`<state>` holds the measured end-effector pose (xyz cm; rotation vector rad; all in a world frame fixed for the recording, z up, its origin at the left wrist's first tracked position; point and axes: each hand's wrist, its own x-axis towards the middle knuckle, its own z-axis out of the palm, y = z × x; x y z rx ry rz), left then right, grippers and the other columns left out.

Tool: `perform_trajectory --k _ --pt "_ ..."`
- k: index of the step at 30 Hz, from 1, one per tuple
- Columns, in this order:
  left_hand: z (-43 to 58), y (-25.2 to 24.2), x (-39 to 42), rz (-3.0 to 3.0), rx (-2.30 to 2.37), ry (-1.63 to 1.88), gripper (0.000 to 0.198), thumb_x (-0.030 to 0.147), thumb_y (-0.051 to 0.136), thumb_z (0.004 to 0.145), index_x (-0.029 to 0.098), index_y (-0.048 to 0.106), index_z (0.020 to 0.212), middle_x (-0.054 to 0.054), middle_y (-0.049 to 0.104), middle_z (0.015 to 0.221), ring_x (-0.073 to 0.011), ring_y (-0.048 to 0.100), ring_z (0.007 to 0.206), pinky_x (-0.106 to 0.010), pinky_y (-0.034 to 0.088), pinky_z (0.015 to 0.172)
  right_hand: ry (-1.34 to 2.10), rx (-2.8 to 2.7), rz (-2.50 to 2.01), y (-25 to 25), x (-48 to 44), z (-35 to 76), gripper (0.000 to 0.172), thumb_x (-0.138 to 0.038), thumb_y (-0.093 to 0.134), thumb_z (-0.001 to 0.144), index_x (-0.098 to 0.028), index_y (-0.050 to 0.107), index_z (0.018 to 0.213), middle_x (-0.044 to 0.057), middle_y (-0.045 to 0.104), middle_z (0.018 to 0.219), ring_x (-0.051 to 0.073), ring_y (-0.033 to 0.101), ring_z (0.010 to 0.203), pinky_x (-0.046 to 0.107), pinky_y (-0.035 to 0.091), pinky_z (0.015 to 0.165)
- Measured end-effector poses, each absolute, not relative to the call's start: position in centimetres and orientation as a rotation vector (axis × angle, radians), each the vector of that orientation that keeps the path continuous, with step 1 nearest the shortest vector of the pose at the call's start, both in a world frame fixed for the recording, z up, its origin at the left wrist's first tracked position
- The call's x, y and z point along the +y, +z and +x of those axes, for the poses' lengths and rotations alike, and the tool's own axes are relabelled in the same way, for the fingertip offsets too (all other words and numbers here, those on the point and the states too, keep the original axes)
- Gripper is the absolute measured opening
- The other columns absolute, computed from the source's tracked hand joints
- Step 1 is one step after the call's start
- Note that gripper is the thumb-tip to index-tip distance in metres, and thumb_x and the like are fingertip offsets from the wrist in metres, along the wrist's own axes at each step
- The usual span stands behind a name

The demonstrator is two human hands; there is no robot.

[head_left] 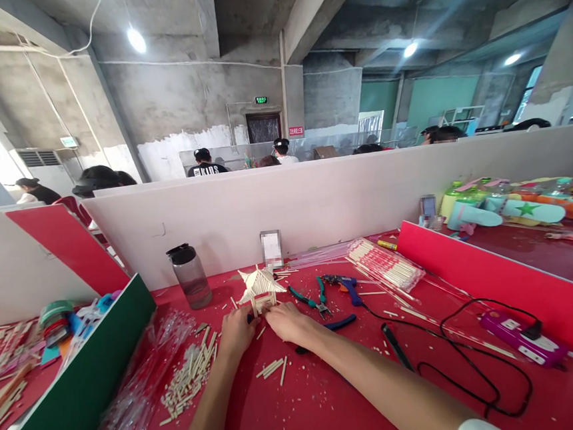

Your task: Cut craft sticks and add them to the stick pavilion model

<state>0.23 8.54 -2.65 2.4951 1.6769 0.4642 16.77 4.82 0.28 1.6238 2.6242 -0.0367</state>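
Observation:
A small pavilion model [260,284] built of pale wooden sticks, with a pointed upturned roof, stands upright on the red table. My left hand [237,330] is closed at the lower left of its base, a small dark blue bit showing by the fingertips. At the base's right side, my right hand [284,321] has its fingers bent in against the model. The fingertips are partly hidden. Several cut sticks [273,370] lie just in front of the hands. Green-handled cutting pliers [319,302] and a blue glue gun [345,287] rest to the right.
A dark water bottle [190,277] stands back left, near a pile of short sticks [193,377] and plastic wrapping [140,381]. Bundled sticks [386,263], a black cutter [395,346], a cable and a purple power strip [523,338] lie right. Partitions [502,273] flank the table.

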Motion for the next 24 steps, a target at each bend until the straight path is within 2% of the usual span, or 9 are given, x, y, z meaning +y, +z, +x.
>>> perform_trajectory --k 4,9,24 --pt "0.2 -2.7 8.6 2.48 1.678 0.45 0.017 0.026 0.058 0.086 0.024 0.069 0.099 -0.006 0.074 0.101 -0.0251 0.067 0.1 -0.028 0.044 0.08 0.009 2.634 1.632 0.8 3.8 16.5 0.036 -0.007 0.057 0.081 -0.011 0.066 0.116 0.015 0.067 0.119 0.028 0.066 0.102 0.036 0.052 0.086" --pt "0.2 -2.6 8.5 2.474 1.686 0.463 0.016 0.029 0.059 0.086 0.024 0.069 0.096 -0.006 0.074 0.1 -0.0257 0.067 0.098 -0.029 0.044 0.079 0.025 2.579 1.667 0.7 3.5 16.2 0.029 -0.006 0.056 0.081 -0.008 0.07 0.106 0.016 0.07 0.108 0.029 0.067 0.099 0.036 0.053 0.085" --pt "0.2 -2.5 8.5 2.446 1.691 0.446 0.021 0.026 0.059 0.086 0.023 0.069 0.104 -0.008 0.074 0.104 -0.0268 0.066 0.103 -0.03 0.044 0.082 0.073 2.686 1.638 0.7 3.6 17.0 0.031 -0.004 0.05 0.084 -0.012 0.068 0.108 0.015 0.069 0.112 0.026 0.066 0.1 0.035 0.051 0.085"
